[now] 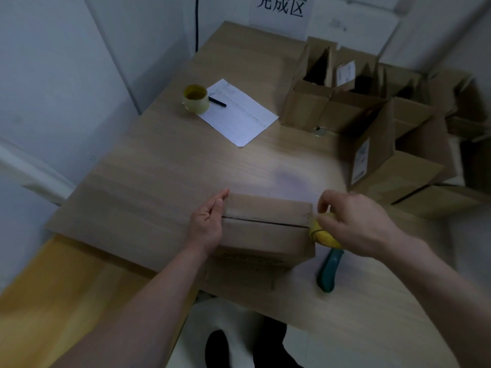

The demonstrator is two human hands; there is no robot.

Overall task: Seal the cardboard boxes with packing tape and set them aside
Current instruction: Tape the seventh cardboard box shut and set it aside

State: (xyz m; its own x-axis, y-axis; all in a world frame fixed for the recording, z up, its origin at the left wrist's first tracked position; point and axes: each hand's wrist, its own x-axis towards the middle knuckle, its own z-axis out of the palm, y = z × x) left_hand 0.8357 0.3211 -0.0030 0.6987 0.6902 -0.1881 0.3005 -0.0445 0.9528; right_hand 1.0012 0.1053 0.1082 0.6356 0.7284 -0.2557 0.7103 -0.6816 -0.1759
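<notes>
Nearest, the left hand (208,224) lay flat and straight-fingered against the left end of the box (265,229) at the table's (172,168) near edge; the right hand (353,221) gripped the tape roll (320,232) at its right end. The seam looked untaped, so taping was starting; next, draw tape leftward along it

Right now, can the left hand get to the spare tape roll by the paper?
Probably yes: bare tabletop lies between the left hand and the spare tape roll, but that hand is steadying the box.
</notes>
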